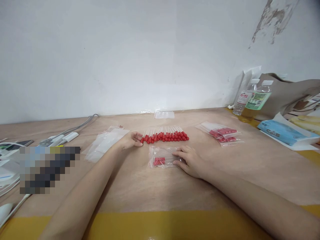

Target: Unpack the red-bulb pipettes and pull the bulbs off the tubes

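Observation:
A row of several red-tipped thin sticks (165, 136) lies across the middle of the brown table (140, 186). My left hand (130, 140) rests at the row's left end, fingers curled and pinching the outermost red tip. My right hand (190, 160) lies flat with fingers stretched out on a small clear zip bag (162, 157) that holds a few red pieces. The bag sits just in front of the row.
A stack of empty clear bags (106, 142) lies to the left. Filled bags with red pieces (222, 134) lie to the right. Two plastic bottles (252, 100), a brown bag (292, 93) and a blue packet (282, 131) stand far right. Cables and a power strip (62, 137) sit far left.

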Demonstrator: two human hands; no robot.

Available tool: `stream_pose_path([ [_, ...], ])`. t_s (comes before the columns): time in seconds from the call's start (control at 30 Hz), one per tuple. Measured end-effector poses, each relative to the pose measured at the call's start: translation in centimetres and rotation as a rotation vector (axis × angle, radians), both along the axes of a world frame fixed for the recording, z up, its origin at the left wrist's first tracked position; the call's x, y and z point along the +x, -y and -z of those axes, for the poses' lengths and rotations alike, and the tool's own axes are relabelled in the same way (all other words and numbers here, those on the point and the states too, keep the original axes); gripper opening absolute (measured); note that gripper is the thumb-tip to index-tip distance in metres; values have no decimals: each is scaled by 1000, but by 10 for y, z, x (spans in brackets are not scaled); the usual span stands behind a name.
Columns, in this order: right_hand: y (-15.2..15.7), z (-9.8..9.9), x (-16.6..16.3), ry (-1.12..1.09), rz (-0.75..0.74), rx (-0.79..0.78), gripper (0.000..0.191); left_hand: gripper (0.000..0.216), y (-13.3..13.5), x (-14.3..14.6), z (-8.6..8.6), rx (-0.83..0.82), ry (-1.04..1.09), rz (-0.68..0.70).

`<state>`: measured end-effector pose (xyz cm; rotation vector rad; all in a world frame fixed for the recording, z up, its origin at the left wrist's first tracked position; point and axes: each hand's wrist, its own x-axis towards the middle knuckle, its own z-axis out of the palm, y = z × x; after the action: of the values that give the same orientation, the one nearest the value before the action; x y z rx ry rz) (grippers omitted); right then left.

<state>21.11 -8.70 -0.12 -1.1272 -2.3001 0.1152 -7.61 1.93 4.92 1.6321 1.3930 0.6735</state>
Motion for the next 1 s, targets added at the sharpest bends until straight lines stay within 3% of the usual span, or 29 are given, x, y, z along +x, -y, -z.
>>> stream_pose_path([
  [0.1, 1, -3, 0, 9, -4, -8, 25, 59, 12, 2, 3, 138, -84, -61],
  [0.2, 1, -5, 0, 18, -24, -13, 25, 32, 42, 8, 11, 538, -250, -172],
  [0.27, 1, -5, 1, 14, -33, -15, 25, 21, 66, 15, 18, 641, -287, -28],
  [0.4, 0, -5, 1, 6, -43, -24, 25, 23, 98, 28, 25, 594, -184, 301],
  [0.6, -2, -2, 1, -4, -50, -13, 24, 35, 101, 43, 13, 555, -226, 544],
  [1.0, -2, -2, 2, -1, -62, -38, 28, 19, 112, 43, 18, 737, -344, 491],
])
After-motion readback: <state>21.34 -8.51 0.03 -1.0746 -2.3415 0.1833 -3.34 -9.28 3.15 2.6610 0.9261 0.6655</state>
